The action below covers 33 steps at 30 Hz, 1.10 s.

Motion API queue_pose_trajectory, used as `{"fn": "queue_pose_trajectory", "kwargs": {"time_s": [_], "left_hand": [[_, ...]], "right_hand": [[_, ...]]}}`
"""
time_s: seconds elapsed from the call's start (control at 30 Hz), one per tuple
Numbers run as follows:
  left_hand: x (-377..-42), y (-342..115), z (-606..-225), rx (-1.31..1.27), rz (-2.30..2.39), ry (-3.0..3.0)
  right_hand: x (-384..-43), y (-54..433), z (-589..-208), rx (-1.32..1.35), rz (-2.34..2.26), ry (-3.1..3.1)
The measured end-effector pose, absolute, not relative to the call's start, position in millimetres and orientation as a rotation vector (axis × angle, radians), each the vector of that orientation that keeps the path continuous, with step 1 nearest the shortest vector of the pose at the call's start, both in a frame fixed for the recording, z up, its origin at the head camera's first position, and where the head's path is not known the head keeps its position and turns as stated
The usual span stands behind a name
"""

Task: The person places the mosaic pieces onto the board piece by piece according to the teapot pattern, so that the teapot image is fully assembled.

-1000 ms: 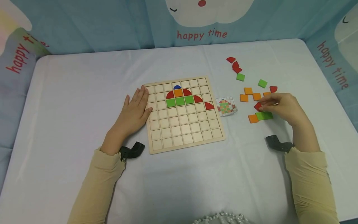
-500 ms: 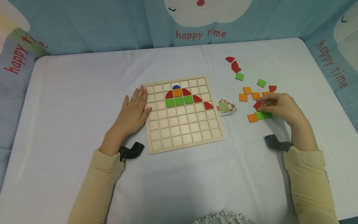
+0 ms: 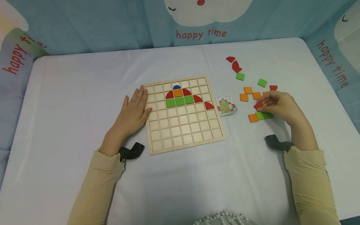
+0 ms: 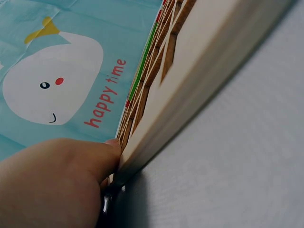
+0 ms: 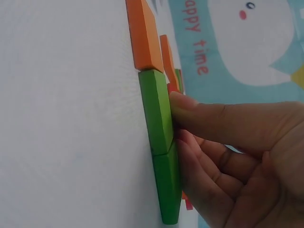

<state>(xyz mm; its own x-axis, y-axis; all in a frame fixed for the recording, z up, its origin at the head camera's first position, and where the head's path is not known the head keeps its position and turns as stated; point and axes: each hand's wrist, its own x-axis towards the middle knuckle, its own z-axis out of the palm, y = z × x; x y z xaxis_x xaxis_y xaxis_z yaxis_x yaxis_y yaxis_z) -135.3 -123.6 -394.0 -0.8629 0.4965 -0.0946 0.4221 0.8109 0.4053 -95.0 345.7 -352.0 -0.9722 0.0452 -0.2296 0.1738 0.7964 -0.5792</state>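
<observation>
My left hand (image 3: 130,111) lies with extended fingers over the left edge of a wooden grid board (image 3: 175,131). In the left wrist view its thumb (image 4: 102,156) touches the board's edge. On the board sit a blue half-round tile (image 3: 176,87), an orange square (image 3: 177,92), a row of green squares (image 3: 179,101) and several red quarter-round tiles (image 3: 197,99). Right of the board, my right hand (image 3: 282,107) pinches a red tile (image 3: 257,105) between thumb and fingers; part of it is hidden. Just below it lie two green squares (image 5: 156,111) and an orange square (image 5: 144,35).
A small printed pattern card (image 3: 226,106) lies by the board's right edge. Loose orange squares (image 3: 244,97), green squares (image 3: 262,82) and red tiles (image 3: 230,59) are scattered at the right on the white-covered table (image 3: 84,84). A blue printed curtain (image 3: 112,25) hangs behind.
The red tile has tilted and lifted slightly in my right fingers, and more of it shows. My left hand stays on the board.
</observation>
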Motion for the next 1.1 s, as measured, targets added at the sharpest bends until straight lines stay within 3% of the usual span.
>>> {"fn": "queue_pose_trajectory", "kwargs": {"time_s": [0.67,1.1], "left_hand": [[-135,-124,-394,0.717,0.563,2.789],[-136,-124,-393,0.718,0.558,2.794]], "right_hand": [[-93,339,-349,0.218,-1.159,2.863],[-94,319,-344,0.275,-1.616,2.714]]}}
